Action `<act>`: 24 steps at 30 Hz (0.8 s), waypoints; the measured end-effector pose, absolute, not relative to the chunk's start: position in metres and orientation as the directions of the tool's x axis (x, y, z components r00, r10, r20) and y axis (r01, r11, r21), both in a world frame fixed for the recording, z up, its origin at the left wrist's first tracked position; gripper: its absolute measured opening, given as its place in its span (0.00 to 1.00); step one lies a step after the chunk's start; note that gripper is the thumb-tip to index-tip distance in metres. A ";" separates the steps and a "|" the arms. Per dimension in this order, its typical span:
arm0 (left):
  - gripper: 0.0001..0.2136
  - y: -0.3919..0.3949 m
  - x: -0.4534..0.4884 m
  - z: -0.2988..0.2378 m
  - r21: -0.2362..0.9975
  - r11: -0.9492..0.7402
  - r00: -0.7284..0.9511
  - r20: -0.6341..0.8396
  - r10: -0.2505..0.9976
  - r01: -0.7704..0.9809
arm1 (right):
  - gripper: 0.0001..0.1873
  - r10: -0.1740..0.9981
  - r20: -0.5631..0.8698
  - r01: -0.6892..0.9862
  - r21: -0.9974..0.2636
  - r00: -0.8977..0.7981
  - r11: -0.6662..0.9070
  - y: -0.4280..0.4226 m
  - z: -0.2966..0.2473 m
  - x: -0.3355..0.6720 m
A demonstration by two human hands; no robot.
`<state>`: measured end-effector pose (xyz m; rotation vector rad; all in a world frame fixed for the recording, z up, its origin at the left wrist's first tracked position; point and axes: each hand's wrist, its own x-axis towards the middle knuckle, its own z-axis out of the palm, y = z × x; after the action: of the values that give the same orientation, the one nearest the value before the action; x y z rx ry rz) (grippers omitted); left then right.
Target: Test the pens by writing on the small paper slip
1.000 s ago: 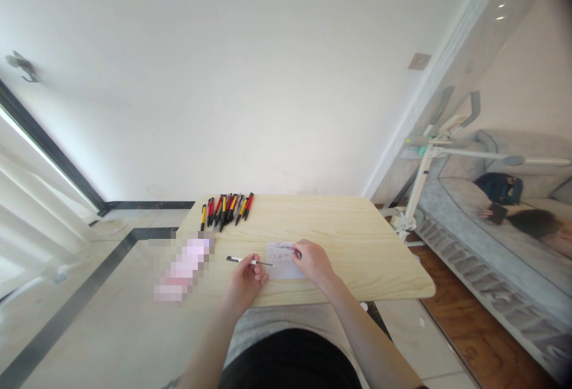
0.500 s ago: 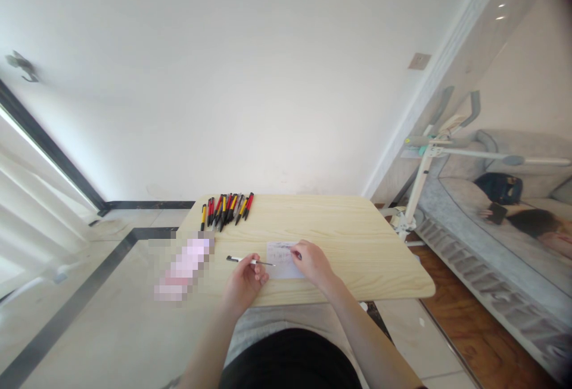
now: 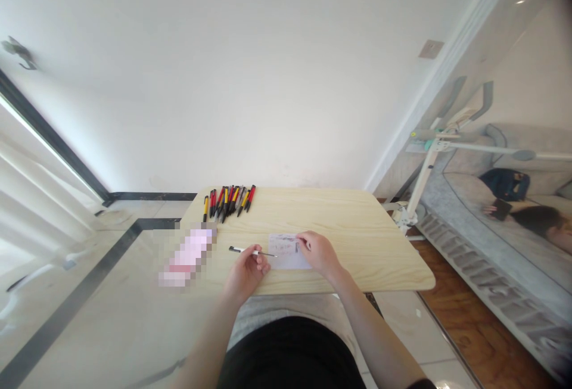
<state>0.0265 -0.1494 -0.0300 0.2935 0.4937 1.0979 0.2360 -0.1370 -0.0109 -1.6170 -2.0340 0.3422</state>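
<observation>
My left hand [image 3: 248,268] is closed around a white pen with a black end [image 3: 236,249]. A thin refill [image 3: 270,254] sticks out of the pen's right end, its tip over the edge of a paper sheet. That sheet [image 3: 286,261] is pale, with dark scribbles along its top, and lies on the light wooden table [image 3: 348,216]. My right hand [image 3: 318,252] is over the sheet's right side, thumb and forefinger pinched together. A small dark spot shows by these fingertips; whether it is a held part or a mark on the paper I cannot make out.
Several red, yellow and black pens [image 3: 230,199] lie at the table's back left. A blurred-out pink item [image 3: 190,255] is at the left edge. Beyond the table on the right are exercise equipment [image 3: 424,174] and a grey sofa [image 3: 465,198] with a person on it.
The view has shifted slightly. My right hand has drawn a little to the right over the paper, its fingers still pinched. My left hand keeps holding the pen.
</observation>
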 end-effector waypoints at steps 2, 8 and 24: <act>0.04 -0.149 0.026 -0.030 0.458 0.435 0.372 -0.225 0.900 -0.775 | 0.14 0.957 0.265 0.819 -0.520 -0.114 0.241 -0.136 -0.013 0.240; 0.04 -0.149 0.026 -0.030 0.463 0.442 0.374 -0.236 0.897 -0.768 | 0.15 0.957 0.278 0.792 -0.565 -0.081 0.231 -0.135 -0.018 0.248; 0.04 -0.149 0.026 -0.030 0.458 0.449 0.387 -0.227 0.893 -0.767 | 0.21 0.910 0.327 0.800 -0.457 -0.256 0.390 -0.136 -0.033 0.239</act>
<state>0.0258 -0.1491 -0.0301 0.2991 0.4792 1.0764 0.2385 -0.1361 -0.0330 -1.4598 -2.1118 0.2662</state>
